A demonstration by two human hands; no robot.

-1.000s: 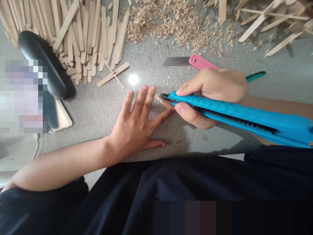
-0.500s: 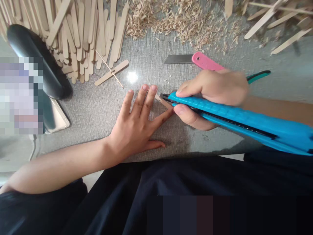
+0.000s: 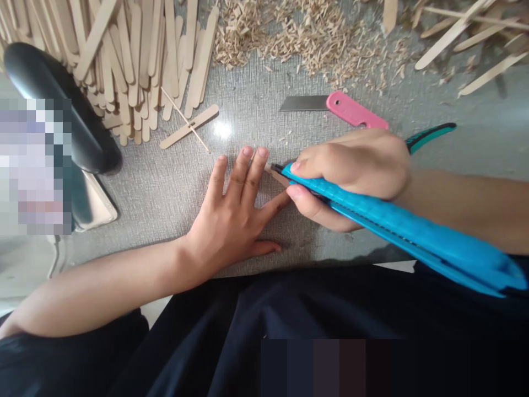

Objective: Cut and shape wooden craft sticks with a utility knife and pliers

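In my right hand [image 3: 351,176] is a blue utility knife [image 3: 397,220], its tip pointing left. The blade end meets a wooden popsicle stick [image 3: 279,176] lying flat on the table. With fingers spread, my left hand [image 3: 235,215] presses down on that stick, hiding part of it under the fingers. Beyond the left hand lies another popsicle stick [image 3: 206,117] with a small slot at its middle and a thin wooden rod [image 3: 177,107] across it. Above my right hand rests a pink-handled folding knife [image 3: 351,110] with its blade out.
Many popsicle sticks [image 3: 136,55] are heaped at the back left, beside wood shavings [image 3: 318,38]. More sticks [image 3: 450,33] lie at the back right. A black rounded case [image 3: 61,105] and a phone-like device [image 3: 97,198] stand at the left. A green-black handle [image 3: 433,135] shows behind my right hand.
The blue knife's rear end has swung down towards me and the knife has rolled a little, while its tip stays at the stick. My left hand keeps its place.
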